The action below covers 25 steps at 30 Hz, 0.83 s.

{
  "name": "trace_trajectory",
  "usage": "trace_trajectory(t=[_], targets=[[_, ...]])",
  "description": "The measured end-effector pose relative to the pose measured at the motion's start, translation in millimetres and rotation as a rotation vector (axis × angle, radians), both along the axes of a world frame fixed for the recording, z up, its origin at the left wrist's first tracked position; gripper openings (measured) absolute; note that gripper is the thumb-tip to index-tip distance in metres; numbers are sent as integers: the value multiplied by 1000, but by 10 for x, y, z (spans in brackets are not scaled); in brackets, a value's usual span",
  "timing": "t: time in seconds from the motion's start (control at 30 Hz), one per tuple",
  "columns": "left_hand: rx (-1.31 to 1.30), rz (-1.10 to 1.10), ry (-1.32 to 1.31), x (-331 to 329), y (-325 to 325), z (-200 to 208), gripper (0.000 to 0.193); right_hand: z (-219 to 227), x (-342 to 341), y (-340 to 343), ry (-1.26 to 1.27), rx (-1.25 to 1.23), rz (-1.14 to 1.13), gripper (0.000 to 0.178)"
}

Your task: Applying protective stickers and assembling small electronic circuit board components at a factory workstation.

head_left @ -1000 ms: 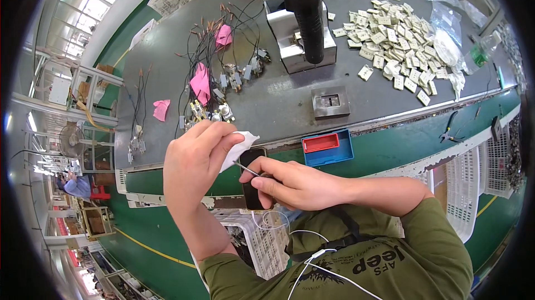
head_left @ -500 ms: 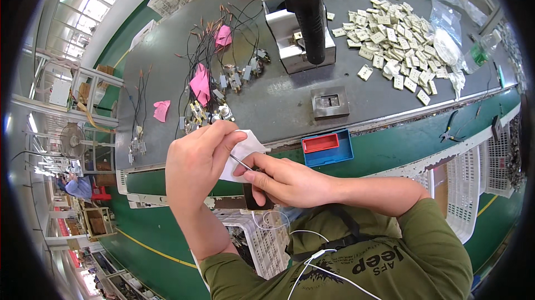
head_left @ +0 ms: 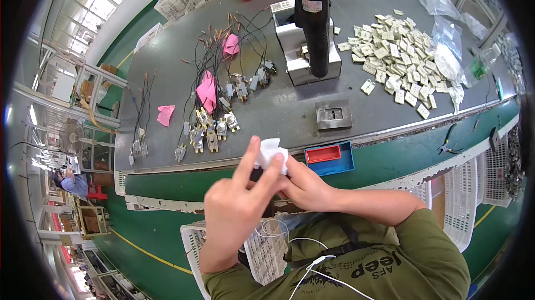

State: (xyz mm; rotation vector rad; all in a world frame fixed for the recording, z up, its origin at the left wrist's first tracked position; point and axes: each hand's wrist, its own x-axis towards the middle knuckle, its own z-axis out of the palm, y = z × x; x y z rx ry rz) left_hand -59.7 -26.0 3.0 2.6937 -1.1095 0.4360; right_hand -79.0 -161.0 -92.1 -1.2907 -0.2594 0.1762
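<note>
A crumpled white sheet, paper or thin cloth, is held between my two hands in front of the bench edge. My left hand has one finger raised and another pressed onto the sheet; its thumb is hidden. From the right, my right hand grips the sheet with its thumb against it and its other fingers mostly covered. A dark object shows partly beneath the hands, too hidden to name. The nearest things on the bench are plugs with metal pins and a grey metal block fixture.
A black-and-white press-like machine stands mid-bench. Right of it lies a heap of cream plastic pieces. Black cables with pink scraps spread left. A blue tray holding a red tray sits at the front edge.
My left hand has come down and turned, its fingers now stretched over the sheet. The sheet is more bunched up. The thin metal rod seen between my hands is now hidden.
</note>
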Motion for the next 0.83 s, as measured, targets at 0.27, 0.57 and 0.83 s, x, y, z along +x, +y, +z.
trace_trajectory(t=[0.27, 0.57, 0.83], targets=[[-344, -35, 162, -41, 316, 1, 39, 171, -8, -124, -111, -160, -36, 19], [-678, -110, 451, 199, 52, -334, 12, 110, -120, -177, -206, -274, -65, 24], [-733, -83, 561, 167, 100, -579, 9, -203, -203, -645, -239, -353, -222, 39]])
